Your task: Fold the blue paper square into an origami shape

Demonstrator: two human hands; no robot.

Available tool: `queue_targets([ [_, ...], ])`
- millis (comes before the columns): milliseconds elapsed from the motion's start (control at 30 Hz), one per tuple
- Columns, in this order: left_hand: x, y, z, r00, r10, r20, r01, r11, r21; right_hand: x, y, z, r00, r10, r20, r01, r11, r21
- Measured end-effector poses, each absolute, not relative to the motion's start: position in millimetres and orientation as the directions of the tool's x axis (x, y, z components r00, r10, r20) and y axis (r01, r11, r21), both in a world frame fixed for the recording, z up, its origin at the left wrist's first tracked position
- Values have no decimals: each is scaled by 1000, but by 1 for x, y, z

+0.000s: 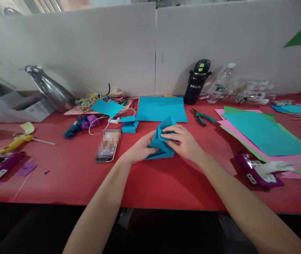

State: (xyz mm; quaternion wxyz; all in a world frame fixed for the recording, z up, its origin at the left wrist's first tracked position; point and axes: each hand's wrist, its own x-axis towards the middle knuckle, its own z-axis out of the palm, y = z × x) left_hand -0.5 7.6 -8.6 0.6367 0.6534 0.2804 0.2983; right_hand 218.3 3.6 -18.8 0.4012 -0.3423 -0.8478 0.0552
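Near the counter's [68, 187] back left corner: steel jug [53, 91]. Phone [108, 146] flat, left of center. Left hand [141, 147] pinches folded blue paper [163, 150] at its lower left, thumb on near face. Paper is held over the counter's middle, between front and back edges. Right hand [183, 139], fingers bent, grips upper right fold. Black bottle [194, 86] upright by back edge, pliers [202, 116] just in front. Sheet stack [266, 134] toward right end.

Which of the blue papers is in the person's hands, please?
The folded blue paper between the left hand and right hand; the other blue papers lie untouched.
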Motion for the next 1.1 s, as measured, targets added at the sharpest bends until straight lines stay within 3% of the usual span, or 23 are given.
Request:
queue_targets([
  [267,-1,8,-2,581,813,24,-8,-24,1000,228,2,-11,-342,666,663,569,708,-418],
  [500,2,8,-5,588,807,61,35,-101,994,220,4,-21,-410,615,673,632,724,-276],
  [767,7,8,-10,606,786,126,-43,-126,991,213,2,-20,-502,609,614,639,740,-211],
  [1000,5,8,-10,603,784,148,5,-189,982,212,1,-21,-560,574,598,639,759,-130],
  [1100,6,6,-8,598,794,113,1,-142,990,212,1,-21,-563,565,603,642,759,-112],
])
